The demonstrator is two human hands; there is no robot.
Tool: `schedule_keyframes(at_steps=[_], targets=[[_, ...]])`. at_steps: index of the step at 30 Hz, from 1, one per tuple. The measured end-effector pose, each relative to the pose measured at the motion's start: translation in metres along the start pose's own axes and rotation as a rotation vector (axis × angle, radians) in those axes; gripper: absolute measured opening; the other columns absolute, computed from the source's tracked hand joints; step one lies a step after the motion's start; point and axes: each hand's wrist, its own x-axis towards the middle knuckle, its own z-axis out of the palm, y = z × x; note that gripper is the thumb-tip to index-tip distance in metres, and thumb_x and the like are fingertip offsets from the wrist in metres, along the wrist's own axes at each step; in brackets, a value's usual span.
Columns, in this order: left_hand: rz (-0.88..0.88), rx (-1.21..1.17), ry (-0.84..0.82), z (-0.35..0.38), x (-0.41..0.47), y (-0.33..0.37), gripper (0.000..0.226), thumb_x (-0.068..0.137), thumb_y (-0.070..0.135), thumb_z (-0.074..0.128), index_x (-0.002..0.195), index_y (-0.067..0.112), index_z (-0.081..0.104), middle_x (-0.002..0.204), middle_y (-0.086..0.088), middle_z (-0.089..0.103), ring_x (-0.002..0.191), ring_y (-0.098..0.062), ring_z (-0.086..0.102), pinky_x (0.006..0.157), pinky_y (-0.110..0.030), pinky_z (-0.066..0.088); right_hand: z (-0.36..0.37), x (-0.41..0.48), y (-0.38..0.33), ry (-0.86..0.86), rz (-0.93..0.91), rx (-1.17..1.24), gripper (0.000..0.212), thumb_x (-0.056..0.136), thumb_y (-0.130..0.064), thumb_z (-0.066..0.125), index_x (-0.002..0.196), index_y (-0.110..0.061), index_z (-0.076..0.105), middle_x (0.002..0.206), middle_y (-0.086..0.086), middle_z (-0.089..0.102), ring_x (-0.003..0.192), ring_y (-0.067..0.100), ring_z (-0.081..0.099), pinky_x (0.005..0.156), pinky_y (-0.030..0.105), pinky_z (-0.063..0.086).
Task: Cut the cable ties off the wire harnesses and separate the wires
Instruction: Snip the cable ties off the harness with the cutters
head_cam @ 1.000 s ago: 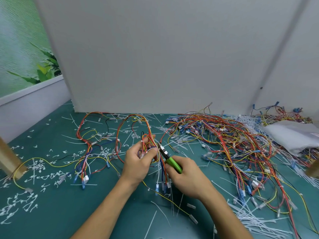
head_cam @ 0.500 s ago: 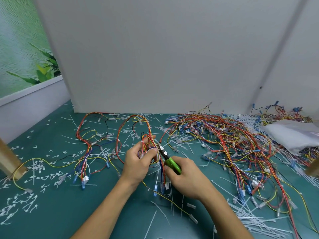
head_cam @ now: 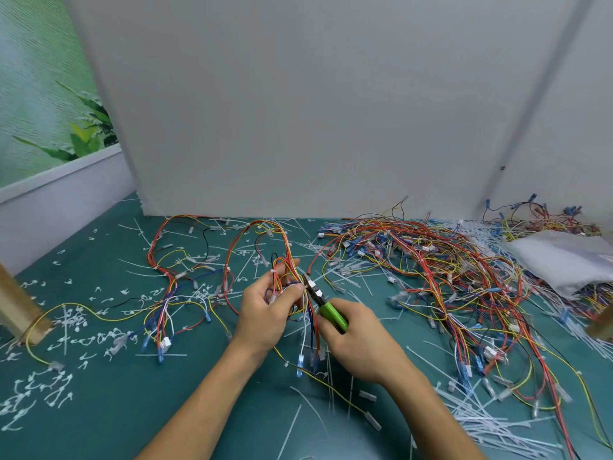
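Wire harness (head_cam: 288, 260) is gripped by the left hand (head_cam: 265, 313), while the right hand (head_cam: 361, 340) clasps green-handled cutters (head_cam: 328, 310) touching it.

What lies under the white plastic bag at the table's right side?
From beneath the white plastic bag, coloured wires poke out along its near edge. How far they run under it, and anything else there, is covered by the bag.

L hand (head_cam: 265, 315) bare | R hand (head_cam: 360, 341) bare | forearms (head_cam: 199, 403) bare
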Motion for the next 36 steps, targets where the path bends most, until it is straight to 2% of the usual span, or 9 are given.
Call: schedule_keyframes(at_steps=[3,6,11,16,18,22,27,31,36], targets=[[-0.007,0.003,0.002,-0.0002,-0.0001,0.0004,0.029,0.091,0.001,0.065,0.117,0.015,0.069,0.074,0.015,0.065,0.073,-0.007,0.059,0.082,-0.037,0.051,-0.0004,0.0002,0.0001,0.000,0.001,0.010,0.030,0.099,-0.038,0.057,0.076,-0.019,0.051,0.059,-0.011,0.056,0.053,0.010,0.045,0.048,0.022,0.034],[-0.004,0.003,-0.003,-0.0004,-0.0006,0.0009,0.029,0.091,0.002,0.066,0.117,0.016,0.069,0.074,0.015,0.064,0.073,-0.007,0.059,0.083,-0.037,0.051,0.0001,0.0006,-0.0004,0.008,0.005,0.022,0.030,0.098,-0.040,0.059,0.078,-0.018,0.054,0.061,-0.004,0.053,0.054,0.011,0.043,0.052,0.028,0.037],[-0.006,-0.008,-0.015,-0.0001,-0.0018,0.0033,0.037,0.080,0.020,0.070,0.117,0.015,0.069,0.074,0.015,0.064,0.073,-0.008,0.059,0.081,-0.037,0.052,-0.0011,0.0003,0.0001,0.008,0.012,0.035,0.029,0.097,-0.040,0.060,0.077,-0.019,0.055,0.059,-0.006,0.051,0.052,0.011,0.041,0.052,0.030,0.037],[0.002,0.007,-0.005,-0.0009,-0.0009,0.0014,0.028,0.092,0.002,0.066,0.116,0.015,0.069,0.075,0.013,0.065,0.073,-0.008,0.060,0.080,-0.037,0.053,-0.0009,0.0003,-0.0009,0.012,0.019,0.035,0.029,0.097,-0.040,0.060,0.077,-0.020,0.057,0.059,-0.007,0.053,0.052,0.010,0.042,0.050,0.026,0.036],[0.002,0.014,-0.003,-0.0007,-0.0009,0.0017,0.027,0.092,0.001,0.065,0.115,0.014,0.069,0.074,0.014,0.065,0.073,-0.008,0.059,0.083,-0.039,0.052,-0.0008,-0.0001,-0.0010,0.009,0.018,0.040,0.029,0.097,-0.039,0.061,0.076,-0.020,0.057,0.058,-0.008,0.052,0.051,0.009,0.041,0.050,0.025,0.035],[0.006,0.017,0.001,0.0003,-0.0003,0.0020,0.027,0.092,0.000,0.065,0.116,0.012,0.069,0.073,0.016,0.064,0.071,-0.007,0.057,0.083,-0.035,0.050,-0.0005,0.0003,-0.0016,0.025,0.011,0.042,0.033,0.097,-0.039,0.061,0.072,-0.020,0.052,0.056,-0.009,0.049,0.052,0.011,0.037,0.050,0.026,0.033],[0.005,0.025,0.005,0.0001,-0.0009,0.0024,0.029,0.092,0.000,0.064,0.118,0.013,0.068,0.074,0.015,0.065,0.073,-0.009,0.059,0.083,-0.037,0.051,0.0007,0.0002,-0.0012,0.013,0.018,0.050,0.032,0.097,-0.040,0.060,0.073,-0.021,0.053,0.057,-0.010,0.050,0.051,0.011,0.038,0.052,0.030,0.036],[0.003,0.038,0.006,-0.0004,-0.0007,0.0017,0.028,0.092,0.001,0.065,0.117,0.013,0.068,0.073,0.015,0.064,0.073,-0.010,0.059,0.086,-0.042,0.052,0.0002,-0.0002,-0.0012,0.010,0.013,0.040,0.030,0.097,-0.040,0.060,0.072,-0.024,0.053,0.058,-0.011,0.054,0.050,0.010,0.042,0.050,0.028,0.036],[0.003,0.046,0.004,-0.0010,-0.0001,0.0008,0.027,0.092,0.001,0.065,0.115,0.015,0.070,0.073,0.015,0.064,0.073,-0.011,0.058,0.085,-0.043,0.051,-0.0008,-0.0011,-0.0009,0.004,-0.002,0.012,0.028,0.096,-0.040,0.058,0.078,-0.019,0.056,0.063,-0.001,0.055,0.052,0.010,0.044,0.051,0.029,0.037]])
